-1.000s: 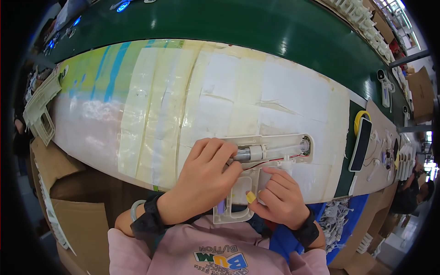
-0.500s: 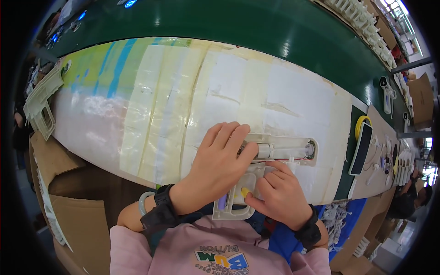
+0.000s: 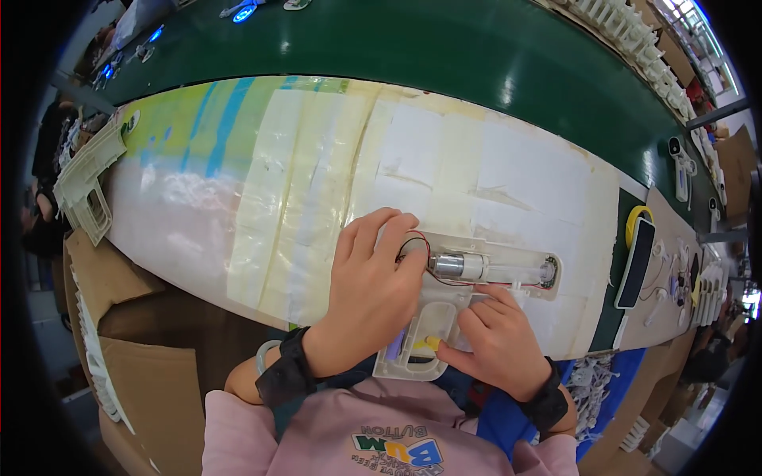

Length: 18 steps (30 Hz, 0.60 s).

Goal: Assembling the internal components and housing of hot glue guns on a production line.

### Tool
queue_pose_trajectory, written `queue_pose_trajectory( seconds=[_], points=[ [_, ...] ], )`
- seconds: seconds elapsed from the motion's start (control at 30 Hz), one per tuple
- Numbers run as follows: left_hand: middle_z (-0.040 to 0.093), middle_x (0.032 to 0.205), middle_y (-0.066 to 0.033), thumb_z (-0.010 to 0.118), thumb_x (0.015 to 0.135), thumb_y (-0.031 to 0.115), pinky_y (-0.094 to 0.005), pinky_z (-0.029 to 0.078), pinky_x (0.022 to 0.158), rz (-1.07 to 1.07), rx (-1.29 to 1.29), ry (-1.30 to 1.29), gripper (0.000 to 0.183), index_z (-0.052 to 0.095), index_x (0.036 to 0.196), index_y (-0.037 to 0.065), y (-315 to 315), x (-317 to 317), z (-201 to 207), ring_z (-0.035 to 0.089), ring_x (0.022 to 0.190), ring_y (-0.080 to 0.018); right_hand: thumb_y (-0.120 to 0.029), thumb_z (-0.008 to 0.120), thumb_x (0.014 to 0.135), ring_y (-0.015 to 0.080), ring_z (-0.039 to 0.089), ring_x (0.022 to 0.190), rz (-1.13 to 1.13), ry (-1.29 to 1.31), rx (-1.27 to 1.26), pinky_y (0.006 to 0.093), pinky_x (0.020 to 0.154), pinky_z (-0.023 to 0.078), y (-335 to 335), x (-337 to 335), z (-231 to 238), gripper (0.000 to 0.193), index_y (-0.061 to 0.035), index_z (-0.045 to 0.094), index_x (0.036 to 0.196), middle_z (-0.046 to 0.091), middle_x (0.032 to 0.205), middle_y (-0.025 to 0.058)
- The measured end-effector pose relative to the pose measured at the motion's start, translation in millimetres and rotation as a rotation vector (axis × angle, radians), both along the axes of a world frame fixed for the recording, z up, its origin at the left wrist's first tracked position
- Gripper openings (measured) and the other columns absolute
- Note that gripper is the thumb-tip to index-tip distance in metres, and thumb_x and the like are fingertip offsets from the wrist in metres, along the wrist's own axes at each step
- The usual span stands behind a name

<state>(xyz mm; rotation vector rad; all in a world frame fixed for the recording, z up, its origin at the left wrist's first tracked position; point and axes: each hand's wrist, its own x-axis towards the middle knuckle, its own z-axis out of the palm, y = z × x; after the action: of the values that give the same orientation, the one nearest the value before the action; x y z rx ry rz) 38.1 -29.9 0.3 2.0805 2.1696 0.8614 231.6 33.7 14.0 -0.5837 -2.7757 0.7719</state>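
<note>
A pale, gun-shaped plastic housing half [image 3: 520, 255] lies with its inside up and its handle toward me. Inside its barrel sit a silver metal motor [image 3: 449, 266] and a clear cylinder with a white collar. My left hand [image 3: 371, 274] is curled over the housing's left end, its thumb beside a loop of thin red wire [image 3: 419, 233]; the fingertips are partly hidden. My right hand [image 3: 494, 337] grips the lower side, index finger at the red wire along the edge, thumb by the handle opening. Something yellow [image 3: 432, 343] covers or touches that thumb tip. A purple piece [image 3: 394, 347] shows in the handle.
Taped white sheeting [image 3: 444, 143] covers the work surface on a green table [image 3: 381, 40]. To the right lie a phone [image 3: 636, 263] and a yellow tape roll [image 3: 637, 222]. Another housing half [image 3: 89, 178] rests at the left edge, above cardboard boxes [image 3: 155, 389].
My left hand has drawn back to the left, uncovering the metal motor and the red wire loop. My right hand keeps its place on the housing. The whole view has shifted slightly.
</note>
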Motion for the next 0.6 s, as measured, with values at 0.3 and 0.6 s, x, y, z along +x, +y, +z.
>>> queue_pose_trajectory(
  seconds=[0.3, 0.6],
  points=[
    [0.056, 0.120, -0.0181, 0.080, 0.073, 0.006, -0.0425, 0.048, 0.083, 0.067, 0.124, -0.257, 0.033, 0.060, 0.098, 0.002, 0, -12, -10, 0.055, 0.103, -0.0365, -0.024, 0.076, 0.074, 0.0310, 0.061, 0.069, 0.025, -0.035, -0.001, 0.0437, 0.095, 0.050, 1, 0, 4, 0.031, -0.0007, 0.056, 0.075, 0.054, 0.064, 0.0117],
    [0.057, 0.115, -0.0171, 0.069, 0.077, 0.001, -0.0411, 0.047, 0.082, 0.073, -0.027, -0.216, 0.026, 0.057, 0.100, 0.001, 13, -16, 1, 0.055, 0.101, -0.0377, -0.023, 0.075, 0.074, 0.0304, 0.060, 0.066, 0.019, -0.016, 0.003, 0.0437, 0.095, 0.049, 0, 1, 1, 0.029, -0.0017, 0.055, 0.074, 0.053, 0.063, 0.0114]
  ],
)
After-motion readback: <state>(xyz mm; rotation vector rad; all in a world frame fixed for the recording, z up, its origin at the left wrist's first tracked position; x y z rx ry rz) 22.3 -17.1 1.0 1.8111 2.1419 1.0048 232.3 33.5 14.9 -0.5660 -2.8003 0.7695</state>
